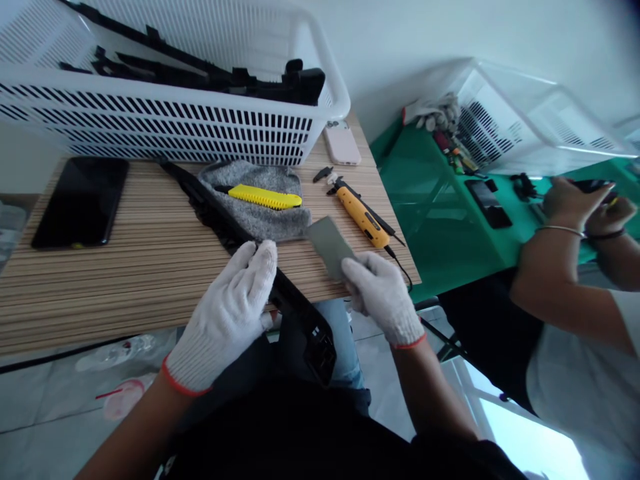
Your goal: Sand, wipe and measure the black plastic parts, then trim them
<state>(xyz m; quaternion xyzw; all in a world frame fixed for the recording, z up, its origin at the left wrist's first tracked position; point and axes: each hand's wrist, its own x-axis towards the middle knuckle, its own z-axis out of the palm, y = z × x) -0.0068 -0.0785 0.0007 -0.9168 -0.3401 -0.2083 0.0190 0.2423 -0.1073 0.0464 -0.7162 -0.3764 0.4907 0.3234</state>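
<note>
Overhanging the bench [125,267] edge, the black plastic trim strip [280,287] under the closed left hand [233,313] may tip off while the right hand [383,293] pinches grey sandpaper [327,243].

Two white baskets [150,120] [525,127]; three phones [80,200] [341,143] [487,203]; two gloved hands [227,313] [383,293]; one yellow knife [265,197].

Left hand [235,313], gloved, presses long black plastic strip [250,257] at table [125,280] edge. Right hand [383,293], gloved, pinches grey sheet [327,243]. Yellow knife [265,197] lies on grey cloth [250,220]; white basket [165,123] behind. Co-worker's hands [585,210] at green bench [445,220].
</note>
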